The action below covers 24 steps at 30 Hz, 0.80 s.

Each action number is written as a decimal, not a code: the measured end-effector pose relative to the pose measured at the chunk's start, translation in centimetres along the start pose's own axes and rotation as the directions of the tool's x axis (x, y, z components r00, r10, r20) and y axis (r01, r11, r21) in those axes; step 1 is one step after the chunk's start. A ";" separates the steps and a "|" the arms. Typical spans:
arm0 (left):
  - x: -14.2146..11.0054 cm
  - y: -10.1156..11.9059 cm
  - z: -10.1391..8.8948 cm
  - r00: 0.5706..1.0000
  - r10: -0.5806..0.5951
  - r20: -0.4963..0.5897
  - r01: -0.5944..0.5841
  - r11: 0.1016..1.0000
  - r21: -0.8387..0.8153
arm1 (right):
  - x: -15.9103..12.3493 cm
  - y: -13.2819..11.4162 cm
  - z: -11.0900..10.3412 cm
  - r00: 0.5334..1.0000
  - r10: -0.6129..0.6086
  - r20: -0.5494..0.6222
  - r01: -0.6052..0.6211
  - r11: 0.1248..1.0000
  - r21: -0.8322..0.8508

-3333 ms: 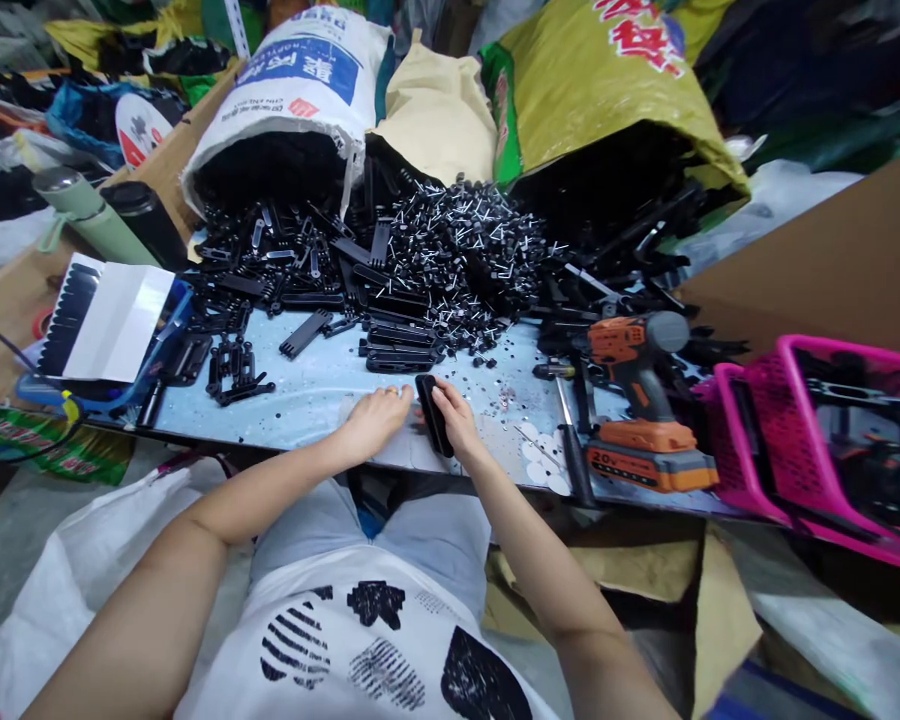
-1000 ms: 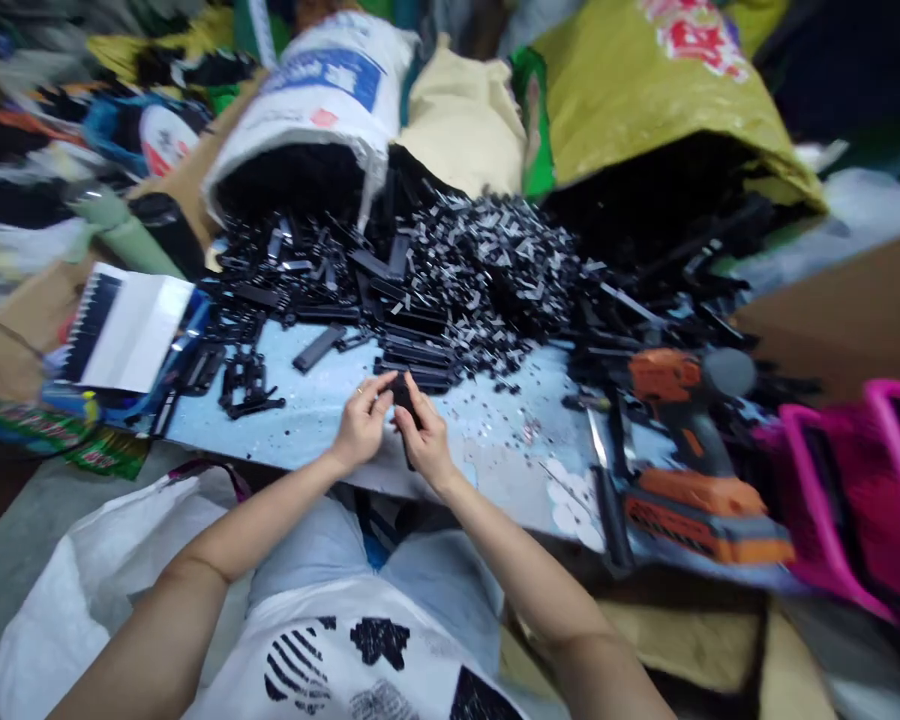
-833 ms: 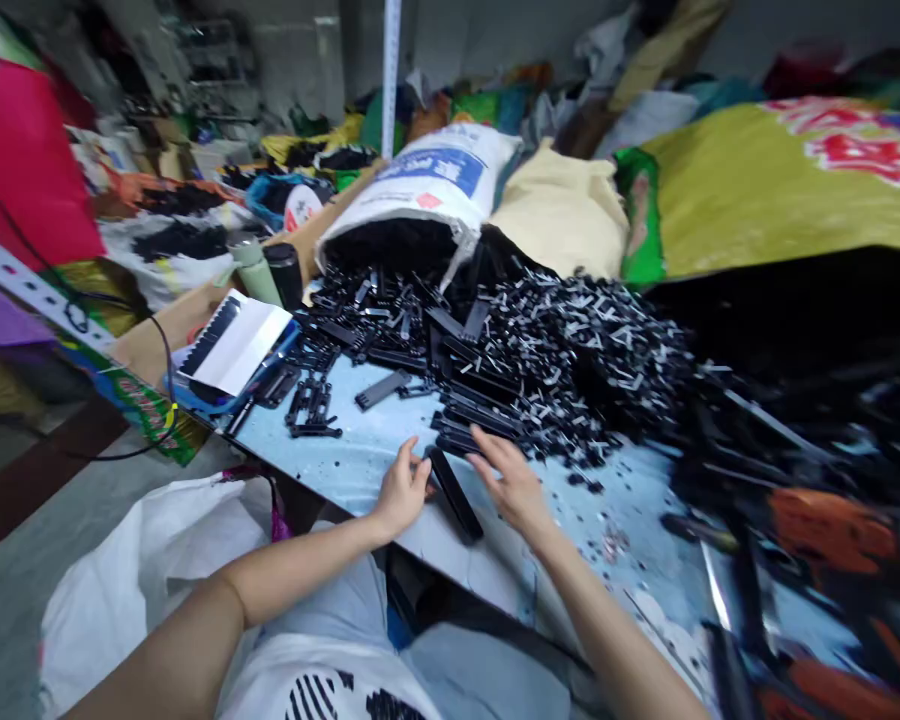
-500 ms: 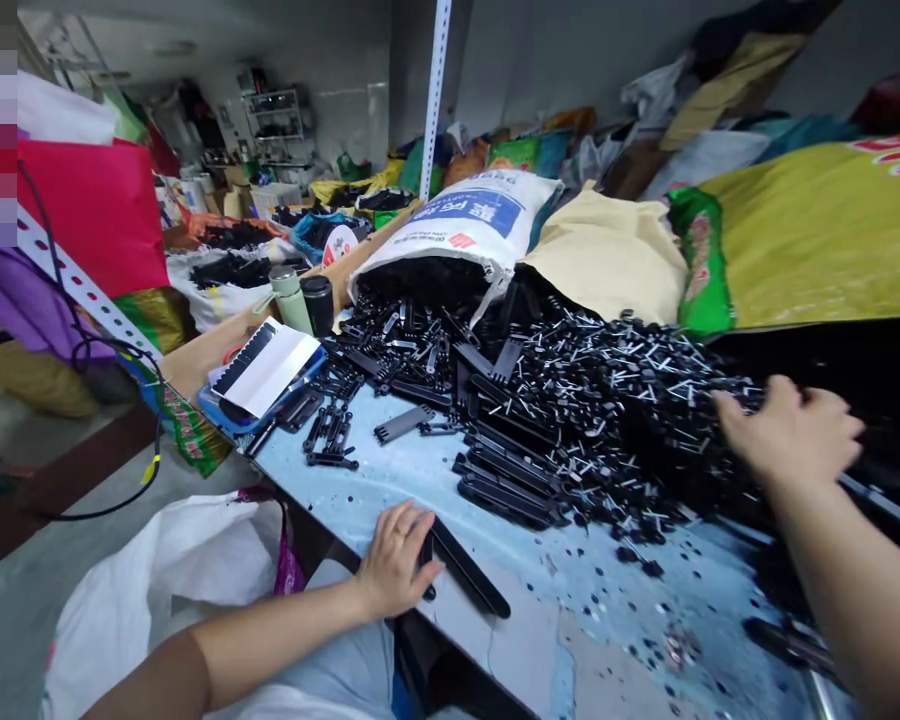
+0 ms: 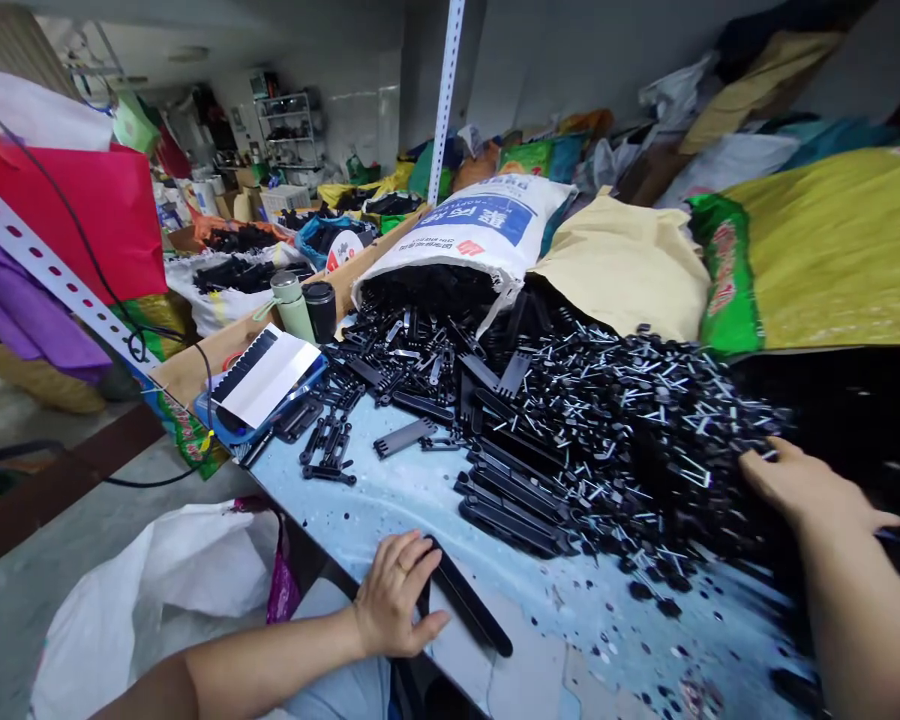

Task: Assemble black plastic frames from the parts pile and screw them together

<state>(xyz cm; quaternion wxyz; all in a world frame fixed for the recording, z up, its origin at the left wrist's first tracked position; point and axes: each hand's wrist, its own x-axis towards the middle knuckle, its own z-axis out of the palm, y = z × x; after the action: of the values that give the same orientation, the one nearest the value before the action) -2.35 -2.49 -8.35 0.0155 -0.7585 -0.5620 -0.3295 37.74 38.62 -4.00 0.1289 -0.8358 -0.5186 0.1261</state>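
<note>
My left hand (image 5: 399, 597) lies at the table's near edge. Its fingers and thumb curl round a narrow black plastic piece that is mostly hidden beneath them. The fingertips meet the upper end of a long black plastic bar (image 5: 469, 600) lying slantwise on the table. At the right, my right hand (image 5: 821, 490) reaches palm down over the dark far side of a heap of small black parts with metal pins (image 5: 667, 410). Its outer digits are spread, while the other fingertips dip out of sight among dark parts. No held part shows there.
Several long black bars (image 5: 514, 500) lie stacked mid-table beside a flat toothed piece (image 5: 405, 437). A white sack (image 5: 465, 225) spills black parts at the back. A blue tray (image 5: 311, 385), a green bottle (image 5: 291, 305) and a black cup (image 5: 319, 308) stand left. An open white bag (image 5: 157, 580) hangs below.
My right hand has moved lower and turned its fingers down toward the dark parts. My left hand stays by the black bar. The view has shifted slightly.
</note>
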 end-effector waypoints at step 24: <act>5.9 1.2 -0.6 0.714 0.353 0.604 -0.401 0.914 -0.059 | -19.8 3.1 0.8 0.871 -0.368 -0.326 0.396 0.918 0.020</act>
<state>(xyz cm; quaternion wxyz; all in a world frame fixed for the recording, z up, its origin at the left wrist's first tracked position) -0.73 1.78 -4.45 -0.0685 -0.9205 -0.3827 -0.0389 31.54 19.57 -4.34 0.2685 -0.7196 -0.6402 -0.0147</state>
